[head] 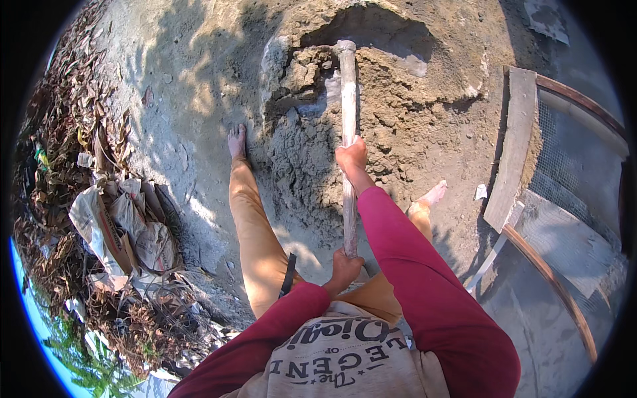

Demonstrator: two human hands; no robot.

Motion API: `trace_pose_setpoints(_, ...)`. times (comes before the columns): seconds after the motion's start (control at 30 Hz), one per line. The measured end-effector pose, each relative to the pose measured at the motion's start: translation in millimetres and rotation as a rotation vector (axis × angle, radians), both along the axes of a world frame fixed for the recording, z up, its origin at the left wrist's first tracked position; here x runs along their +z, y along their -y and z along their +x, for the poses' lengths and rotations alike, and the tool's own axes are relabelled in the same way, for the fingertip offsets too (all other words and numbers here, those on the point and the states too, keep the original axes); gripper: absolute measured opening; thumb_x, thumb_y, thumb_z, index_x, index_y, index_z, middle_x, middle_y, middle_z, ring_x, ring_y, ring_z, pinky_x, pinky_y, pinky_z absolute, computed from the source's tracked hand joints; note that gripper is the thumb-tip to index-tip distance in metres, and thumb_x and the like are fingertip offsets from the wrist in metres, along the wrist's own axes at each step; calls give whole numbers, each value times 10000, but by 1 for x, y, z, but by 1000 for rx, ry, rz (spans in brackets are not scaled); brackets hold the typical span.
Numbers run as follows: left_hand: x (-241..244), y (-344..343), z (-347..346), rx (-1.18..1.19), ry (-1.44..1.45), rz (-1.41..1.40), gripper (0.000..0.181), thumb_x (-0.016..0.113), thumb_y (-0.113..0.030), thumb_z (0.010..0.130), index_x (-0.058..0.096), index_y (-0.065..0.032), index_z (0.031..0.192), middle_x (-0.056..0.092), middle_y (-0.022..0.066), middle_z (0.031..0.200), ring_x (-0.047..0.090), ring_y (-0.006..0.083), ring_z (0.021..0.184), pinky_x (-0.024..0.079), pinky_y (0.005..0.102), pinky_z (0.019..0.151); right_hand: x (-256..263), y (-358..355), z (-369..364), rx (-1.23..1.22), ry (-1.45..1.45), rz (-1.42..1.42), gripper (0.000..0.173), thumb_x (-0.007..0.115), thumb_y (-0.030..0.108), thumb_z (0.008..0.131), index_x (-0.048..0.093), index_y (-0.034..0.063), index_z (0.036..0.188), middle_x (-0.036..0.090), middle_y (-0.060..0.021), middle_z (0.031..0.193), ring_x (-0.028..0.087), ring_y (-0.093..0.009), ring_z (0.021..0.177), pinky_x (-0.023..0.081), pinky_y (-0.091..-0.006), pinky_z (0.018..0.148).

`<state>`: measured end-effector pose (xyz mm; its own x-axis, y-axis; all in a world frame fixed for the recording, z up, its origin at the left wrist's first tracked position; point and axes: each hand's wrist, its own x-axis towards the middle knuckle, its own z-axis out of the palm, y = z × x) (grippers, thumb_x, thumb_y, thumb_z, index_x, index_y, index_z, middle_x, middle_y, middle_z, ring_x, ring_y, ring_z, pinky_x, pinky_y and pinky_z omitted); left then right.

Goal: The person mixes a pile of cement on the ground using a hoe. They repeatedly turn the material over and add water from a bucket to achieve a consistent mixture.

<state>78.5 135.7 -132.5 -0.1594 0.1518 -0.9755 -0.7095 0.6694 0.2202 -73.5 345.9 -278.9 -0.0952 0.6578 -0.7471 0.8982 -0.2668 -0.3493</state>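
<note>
Both of my hands grip the long wooden handle (349, 109) of what looks like a hoe. Partway along the shaft is my right hand (352, 153), fingers wrapped around it. My left hand (345, 268) holds the butt end, close to my waist. The tool's far end reaches into a hollow in a heap of damp, crumbly sand or mortar mix (403, 124); its blade is mostly hidden there. A greyer, clumpy part of the mix (301, 159) lies left of the handle, nearer to me.
My bare feet stand either side of the mix, the left foot (238, 141) and the right foot (434, 193). At right leans a wood-framed wire mesh screen (557, 144). Crumpled paper cement sacks (107, 229) and dry leaves (64, 129) lie at left.
</note>
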Motion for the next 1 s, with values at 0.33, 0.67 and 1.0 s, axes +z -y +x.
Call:
trace_pose_setpoints(0.33, 46, 1, 39, -182, -178, 172, 169, 647, -74, 778, 656, 10, 925, 673, 148, 739, 665, 266, 695, 500, 407, 646, 66, -37, 74, -244, -265, 149, 417, 682, 94, 741, 600, -66, 1117, 690, -234, 959, 703, -360, 888, 537, -417, 819)
trace_pose_setpoints(0.67, -58, -43, -95, -217, -427, 204, 117, 624, -55, 726, 620, -17, 837, 624, 86, 663, 600, 200, 594, 475, 398, 584, 68, -83, -82, -74, -439, 493, 363, 711, 113, 784, 581, -40, 1086, 701, -260, 953, 695, -421, 885, 544, -458, 841)
trace_pose_setpoints(1.0, -2, 16, 5, -27, -76, 145, 71, 639, -31, 739, 582, 4, 764, 598, 78, 654, 602, 211, 599, 462, 410, 566, 11, -16, 23, -313, -211, -85, 436, 669, 35, 781, 579, -30, 1204, 695, -181, 975, 695, -285, 848, 567, -403, 762)
